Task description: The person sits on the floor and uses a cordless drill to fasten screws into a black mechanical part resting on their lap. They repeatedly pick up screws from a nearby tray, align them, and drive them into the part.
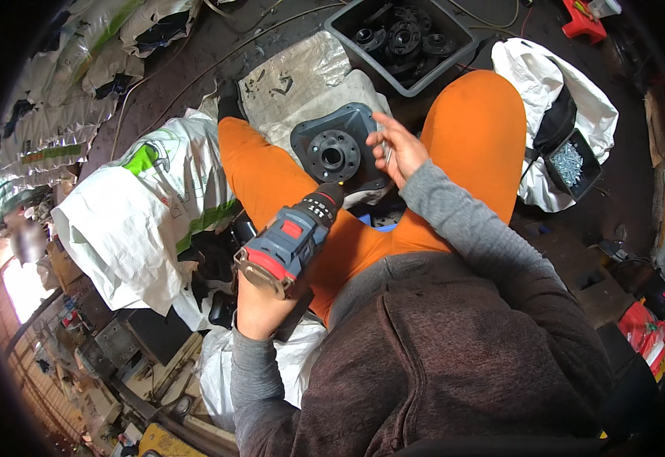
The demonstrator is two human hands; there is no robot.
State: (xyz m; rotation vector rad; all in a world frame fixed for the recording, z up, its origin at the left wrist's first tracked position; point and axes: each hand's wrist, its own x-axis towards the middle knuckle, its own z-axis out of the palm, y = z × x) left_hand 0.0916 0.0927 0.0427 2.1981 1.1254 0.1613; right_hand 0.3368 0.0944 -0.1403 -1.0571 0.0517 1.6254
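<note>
My left hand (265, 308) is wrapped round the grip of a red and grey cordless drill (290, 236), whose black chuck points at the work between my knees. There lies a dark grey, square-flanged metal part (355, 122) with a round black hub (332, 152) at its middle, ringed with holes. The drill's tip is close to the hub's near edge; whether they touch I cannot tell. Beside the part's right edge, my right hand (399, 150) has curled fingers round small silvery pieces, apparently screws (386, 150), partly hidden by the fingers.
A grey bin (463, 44) of black round metal parts stands beyond my knees. At right, a black tray (593, 183) of silvery screws (567, 164) rests by a white sack (599, 99). Another white sack (142, 221) lies left. Cables cross the floor behind; a red stool-like object (585, 23) is far right.
</note>
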